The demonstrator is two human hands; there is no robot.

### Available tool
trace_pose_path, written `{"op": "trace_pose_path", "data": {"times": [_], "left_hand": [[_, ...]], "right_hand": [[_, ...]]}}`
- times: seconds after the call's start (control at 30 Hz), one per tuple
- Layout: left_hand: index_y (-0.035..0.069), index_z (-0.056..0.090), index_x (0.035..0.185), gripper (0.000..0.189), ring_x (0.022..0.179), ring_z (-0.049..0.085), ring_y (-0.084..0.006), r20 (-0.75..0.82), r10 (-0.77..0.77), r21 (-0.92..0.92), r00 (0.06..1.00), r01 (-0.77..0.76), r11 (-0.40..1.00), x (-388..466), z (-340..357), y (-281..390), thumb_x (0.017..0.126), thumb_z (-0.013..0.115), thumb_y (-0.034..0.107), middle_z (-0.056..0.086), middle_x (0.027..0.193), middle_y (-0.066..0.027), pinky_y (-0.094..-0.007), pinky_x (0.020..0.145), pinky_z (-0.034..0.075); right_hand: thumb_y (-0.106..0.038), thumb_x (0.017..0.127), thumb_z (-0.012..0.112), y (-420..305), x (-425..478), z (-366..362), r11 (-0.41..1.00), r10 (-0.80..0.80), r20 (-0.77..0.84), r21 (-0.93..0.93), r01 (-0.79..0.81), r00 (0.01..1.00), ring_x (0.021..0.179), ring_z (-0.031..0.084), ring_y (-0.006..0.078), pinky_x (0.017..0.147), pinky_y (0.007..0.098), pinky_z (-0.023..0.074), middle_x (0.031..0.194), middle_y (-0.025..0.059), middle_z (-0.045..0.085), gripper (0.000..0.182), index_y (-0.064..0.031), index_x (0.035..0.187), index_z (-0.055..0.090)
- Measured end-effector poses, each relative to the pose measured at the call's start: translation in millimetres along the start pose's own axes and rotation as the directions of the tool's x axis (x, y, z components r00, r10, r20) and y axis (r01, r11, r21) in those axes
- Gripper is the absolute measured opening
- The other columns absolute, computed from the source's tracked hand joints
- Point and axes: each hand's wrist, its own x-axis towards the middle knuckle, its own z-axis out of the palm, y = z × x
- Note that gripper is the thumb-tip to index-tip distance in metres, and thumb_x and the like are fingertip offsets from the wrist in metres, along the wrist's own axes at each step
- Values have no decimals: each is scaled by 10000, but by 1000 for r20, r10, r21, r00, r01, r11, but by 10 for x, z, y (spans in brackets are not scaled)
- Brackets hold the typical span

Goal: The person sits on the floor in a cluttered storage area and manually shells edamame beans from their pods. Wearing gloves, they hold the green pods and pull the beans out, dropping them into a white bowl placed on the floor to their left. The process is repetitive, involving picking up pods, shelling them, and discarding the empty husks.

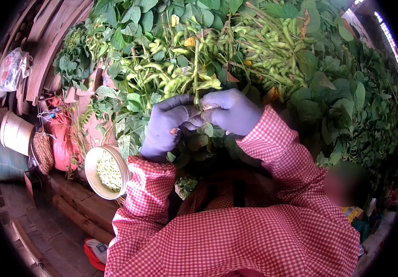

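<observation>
My left hand (166, 121), in a worn purple-grey glove, closes its fingers at the lower end of an upright green soybean stem (196, 69). My right hand (232, 110), gloved alike, meets it with thumb and fingers pinched together; whatever lies between those fingertips is too small to make out. Soybean plants with plump green pods (171, 78) lie just beyond both hands. More podded stems (275, 52) are heaped at the upper right. Left of my left forearm, a white plastic bucket (91, 173) stands tilted in view, holding shelled green beans (109, 171).
Leafy plants (344, 100) pile up along the right. Wooden planks (48, 45) lean at the upper left, with a clear plastic bag (13, 69) on them. A second white bucket (17, 133), a woven basket (43, 152) and a red plastic bag (62, 145) stand left. Logs (81, 216) lie below them.
</observation>
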Motion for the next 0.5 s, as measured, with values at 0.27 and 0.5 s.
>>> {"op": "trace_pose_path", "data": {"times": [0.27,0.5], "left_hand": [[-19,608,928,129,638,520,-93,235,546,484,804,-584,652,90,-171,-83,827,531,-3,578,800,-42,-201,587,406],[-27,608,910,162,635,513,-73,109,533,426,839,-524,737,42,-227,-49,773,559,-97,543,759,-19,-192,520,378]], "right_hand": [[-88,840,651,-197,-4,7,982,129,57,131,-136,990,628,512,76,591,277,446,671,18,608,86,-5,819,640],[-101,835,680,-105,33,-103,974,215,-115,96,-204,970,691,524,41,622,215,441,743,-23,592,214,-5,1026,667]]}}
